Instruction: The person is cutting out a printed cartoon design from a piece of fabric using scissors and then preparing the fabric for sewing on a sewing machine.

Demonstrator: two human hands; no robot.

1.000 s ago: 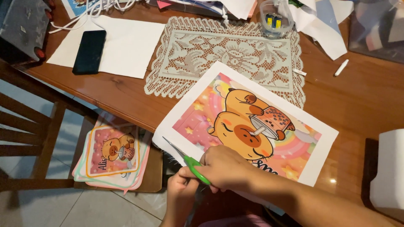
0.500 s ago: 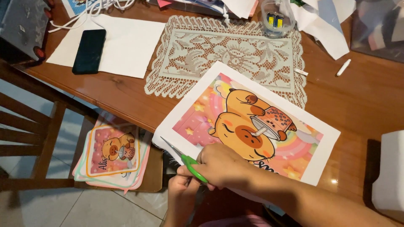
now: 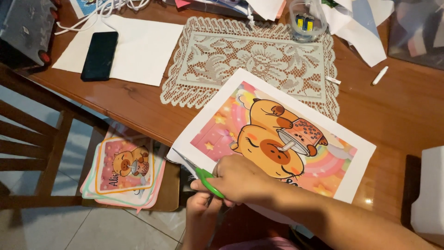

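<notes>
A large printed sheet [image 3: 217, 132] with a cartoon orange animal holding a drink on a pink rainbow ground lies at the near edge of the wooden table [image 3: 397, 115]. My right hand [image 3: 243, 178] grips green-handled scissors [image 3: 203, 176]. Their blades are at the sheet's lower left margin and point up and to the left. My left hand [image 3: 201, 215] is just below, under the sheet's near edge. Whether it holds the paper is hidden by my right hand.
A stack of smaller prints with the same picture [image 3: 125, 171] lies on a wooden chair seat at the left. A lace mat [image 3: 249, 55], a black phone [image 3: 99, 55] on white paper [image 3: 143, 46], a glass jar [image 3: 305, 18] and loose papers lie further back. A white box [image 3: 428, 190] stands at the right.
My right hand and the scissors have shifted slightly along the sheet's lower left edge. Little else has moved.
</notes>
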